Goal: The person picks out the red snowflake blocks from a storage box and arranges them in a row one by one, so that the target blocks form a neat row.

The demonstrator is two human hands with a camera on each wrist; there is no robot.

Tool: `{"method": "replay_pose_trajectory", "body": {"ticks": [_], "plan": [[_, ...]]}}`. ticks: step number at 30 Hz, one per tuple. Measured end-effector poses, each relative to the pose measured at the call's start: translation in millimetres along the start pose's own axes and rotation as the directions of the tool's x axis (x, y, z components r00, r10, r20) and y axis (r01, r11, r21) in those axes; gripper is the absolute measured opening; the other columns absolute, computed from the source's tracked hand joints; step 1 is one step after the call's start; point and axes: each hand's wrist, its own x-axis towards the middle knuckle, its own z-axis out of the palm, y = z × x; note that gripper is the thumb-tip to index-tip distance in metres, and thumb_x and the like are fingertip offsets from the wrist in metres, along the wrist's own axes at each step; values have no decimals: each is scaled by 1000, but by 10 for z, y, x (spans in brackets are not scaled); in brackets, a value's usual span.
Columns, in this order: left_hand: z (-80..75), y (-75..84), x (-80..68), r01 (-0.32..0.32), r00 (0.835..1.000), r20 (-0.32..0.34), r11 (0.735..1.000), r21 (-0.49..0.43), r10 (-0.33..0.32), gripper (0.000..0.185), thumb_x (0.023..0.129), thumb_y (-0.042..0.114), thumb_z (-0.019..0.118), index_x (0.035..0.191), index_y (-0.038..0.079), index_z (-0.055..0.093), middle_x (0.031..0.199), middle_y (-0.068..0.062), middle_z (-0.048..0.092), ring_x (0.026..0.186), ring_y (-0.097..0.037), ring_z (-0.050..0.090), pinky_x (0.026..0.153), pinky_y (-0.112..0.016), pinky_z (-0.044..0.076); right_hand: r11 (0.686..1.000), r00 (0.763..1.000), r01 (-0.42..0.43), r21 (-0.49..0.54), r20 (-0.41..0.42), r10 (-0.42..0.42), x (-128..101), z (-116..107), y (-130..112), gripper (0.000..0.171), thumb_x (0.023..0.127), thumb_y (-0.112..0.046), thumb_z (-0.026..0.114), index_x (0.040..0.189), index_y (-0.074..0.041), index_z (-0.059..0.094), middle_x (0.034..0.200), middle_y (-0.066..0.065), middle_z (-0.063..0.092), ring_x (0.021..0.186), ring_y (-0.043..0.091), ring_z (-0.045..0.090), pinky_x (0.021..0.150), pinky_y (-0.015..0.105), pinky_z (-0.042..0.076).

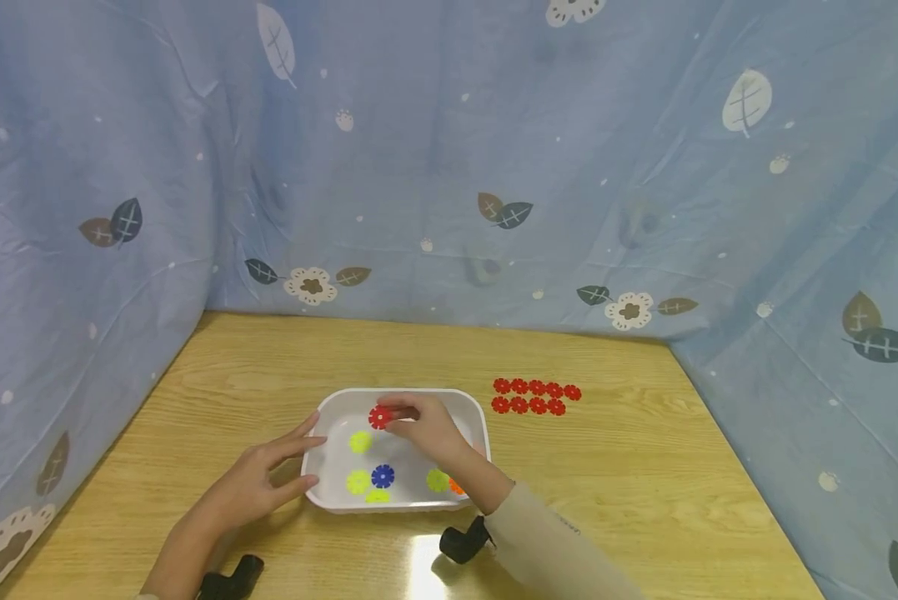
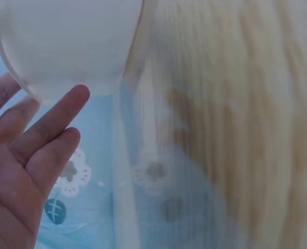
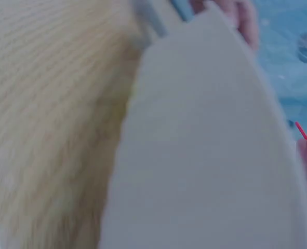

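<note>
Nearest the camera, the left hand (image 1: 257, 483) lies flat with straight fingers against the left wall of the white tray (image 1: 473, 406), steadying it on the wooden table (image 1: 644, 483). Just beyond, over the tray, the right hand (image 1: 426, 429) pinches a red flower disc (image 1: 378, 417) above yellow-green, blue and orange discs. Farther right, two rows of red discs (image 1: 536, 397) sit on the wood.

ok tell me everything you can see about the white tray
The white tray is a shallow rectangle with rounded corners and a raised rim, seemingly glossy plastic. It sits flat on the wooden table, near the front edge. The left hand touches its left rim with straight fingers; the right hand reaches in, pinching a red disc. Yellow-green, blue and orange discs lie inside.
</note>
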Motion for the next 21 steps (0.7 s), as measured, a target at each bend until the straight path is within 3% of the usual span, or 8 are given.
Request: {"method": "replay_pose_trajectory", "body": {"ticks": [5, 10, 15, 21], "plan": [[4, -7, 21, -11, 1000, 14, 1000, 4, 11, 45, 80, 38, 64, 122, 24, 55, 143, 3, 34, 122, -19, 43, 93, -37, 43, 997, 996, -34, 74, -78, 40, -150, -342, 116, 32, 81, -4, 63, 112, -7, 61, 109, 8, 62, 98, 19, 58, 77, 22, 51], [2, -1, 26, -16, 1000, 13, 1000, -5, 16, 45, 81, 38, 64, 122, 23, 55, 143, 3, 34, 121, -18, 43, 92, -37, 44, 985, 980, -32, 169, -190, 64, -302, -705, 284, 34, 79, 0, 64, 113, -2, 59, 109, 14, 60, 94, 20, 57, 76, 18, 50], [4, -1, 17, 4, 1000, 6, 1000, -21, -4, 45, 80, 37, 64, 122, 23, 55, 143, 4, 34, 122, -17, 42, 94, -33, 43, 985, 946, -30, 167, -313, 82, -427, -1102, 536, 37, 78, -2, 65, 115, 0, 57, 109, 14, 59, 91, 13, 57, 76, 17, 50], [4, -11, -4, 1, 1000, -1, 1000, -6, -1, 47, 80, 39, 64, 122, 23, 55, 143, 3, 34, 123, -18, 42, 95, -37, 41, 979, 897, -117, 164, -407, 175, -630, -1540, 854, 42, 82, -8, 62, 122, -1, 51, 110, 1, 56, 95, 3, 54, 79, 16, 49]]}}
